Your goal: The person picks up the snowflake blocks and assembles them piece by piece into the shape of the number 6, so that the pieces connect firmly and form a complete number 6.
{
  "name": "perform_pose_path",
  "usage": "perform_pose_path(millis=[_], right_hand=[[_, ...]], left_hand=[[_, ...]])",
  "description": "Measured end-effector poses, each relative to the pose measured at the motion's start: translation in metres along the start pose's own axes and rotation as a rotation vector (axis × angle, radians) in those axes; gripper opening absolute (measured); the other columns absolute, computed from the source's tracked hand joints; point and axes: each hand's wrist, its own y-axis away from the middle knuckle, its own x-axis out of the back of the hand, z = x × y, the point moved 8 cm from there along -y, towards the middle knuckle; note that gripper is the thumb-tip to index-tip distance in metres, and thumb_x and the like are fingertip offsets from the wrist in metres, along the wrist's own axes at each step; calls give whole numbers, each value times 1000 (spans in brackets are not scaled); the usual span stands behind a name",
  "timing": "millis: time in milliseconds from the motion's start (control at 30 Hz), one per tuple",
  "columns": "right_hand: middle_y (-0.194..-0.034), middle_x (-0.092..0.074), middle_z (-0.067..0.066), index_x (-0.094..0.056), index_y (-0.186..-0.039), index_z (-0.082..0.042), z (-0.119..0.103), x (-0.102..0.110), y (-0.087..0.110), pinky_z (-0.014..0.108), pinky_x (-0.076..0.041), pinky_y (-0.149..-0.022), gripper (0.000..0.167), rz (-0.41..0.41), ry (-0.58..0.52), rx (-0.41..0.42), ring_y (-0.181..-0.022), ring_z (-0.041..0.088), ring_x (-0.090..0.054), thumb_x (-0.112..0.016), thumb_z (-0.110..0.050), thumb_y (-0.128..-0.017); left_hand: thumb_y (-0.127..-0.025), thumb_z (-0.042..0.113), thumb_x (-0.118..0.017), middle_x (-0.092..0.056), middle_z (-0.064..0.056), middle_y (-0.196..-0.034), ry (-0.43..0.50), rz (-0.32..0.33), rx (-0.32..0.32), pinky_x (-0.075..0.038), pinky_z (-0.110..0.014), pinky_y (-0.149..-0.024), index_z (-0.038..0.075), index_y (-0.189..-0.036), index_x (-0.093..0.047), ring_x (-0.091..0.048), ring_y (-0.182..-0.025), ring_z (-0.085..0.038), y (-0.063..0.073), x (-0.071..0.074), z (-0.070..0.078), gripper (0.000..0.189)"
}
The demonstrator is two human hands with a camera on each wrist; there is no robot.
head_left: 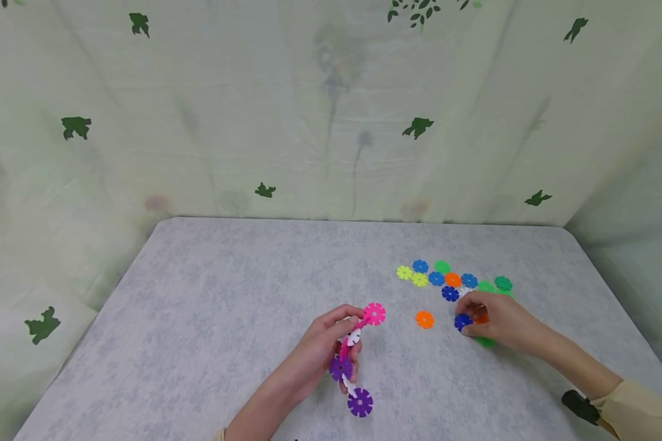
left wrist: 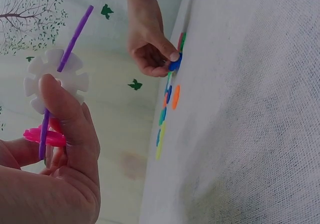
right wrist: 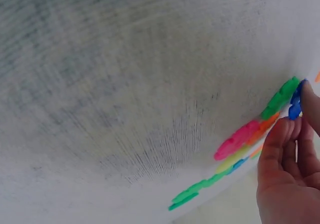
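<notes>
My left hand (head_left: pixel 324 346) holds a chain of notched plastic discs joined edge to edge. A pink disc (head_left: pixel 374 313) forms its upper end, white, pink and purple ones follow, and a purple disc (head_left: pixel 360 402) hangs at the lower end. In the left wrist view the thumb lies over a white disc (left wrist: pixel 75 74) with purple discs slotted into it. To the right, my right hand (head_left: pixel 499 318) pinches a dark blue disc (head_left: pixel 463 323) between thumb and fingers, close over the loose discs. Its fingers partly hide an orange disc and a green one beneath.
Loose discs in several colours lie at the right of the grey table (head_left: pixel 198 306), among them a yellow disc (head_left: pixel 404 273) and a green disc (head_left: pixel 503 283). One orange disc (head_left: pixel 425 319) sits apart, between the hands. A printed cloth (head_left: pixel 226 110) hangs behind the table.
</notes>
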Motion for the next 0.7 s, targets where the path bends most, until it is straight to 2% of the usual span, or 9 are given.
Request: perform_pose_path(millis=[133, 333, 433, 600, 700], right_hand=[[-84, -59, -2, -64, -92, -15, 2, 2, 1, 26, -50, -65, 19, -13, -72, -16, -78, 19, -54, -79, -8, -82], [-83, -62, 2, -66, -90, -9, 4, 4, 7, 27, -52, -63, 11, 1, -218, -44, -75, 21, -57, -76, -8, -85], [-86, -65, 5, -66, -93, -5, 3, 4, 11, 27, -53, -64, 14, 52, -319, -84, -76, 22, -60, -76, -12, -86], [-93, -69, 9, -65, -101, 0, -1, 1, 19, 29, -56, -71, 29, 163, -512, -189, -82, 25, -66, -77, -23, -87], [-98, -69, 11, -64, -106, 3, -9, -4, 22, 31, -56, -76, 34, 207, -622, -207, -87, 27, -67, -75, -25, -89]], left_hand=[[-102, 33, -52, -55, -5, -68, 2, -4, 0, -51, -32, -42, 8, -122, -55, -60, -49, -18, 0, 0, -1, 32], [-102, 32, -51, -55, -5, -68, 13, -7, 1, -51, -32, -42, 8, -121, -55, -60, -49, -18, 0, 0, -1, 31], [-102, 32, -51, -54, -5, -68, 10, -6, 0, -51, -32, -41, 7, -121, -55, -60, -49, -18, 0, -1, 0, 31], [-102, 31, -51, -55, -5, -69, 2, 3, -3, -51, -32, -42, 7, -122, -55, -60, -49, -18, 1, -2, 0, 31], [-103, 30, -50, -55, -6, -69, -4, 6, 2, -52, -32, -42, 8, -122, -55, -60, -49, -18, 0, -2, 0, 30]])
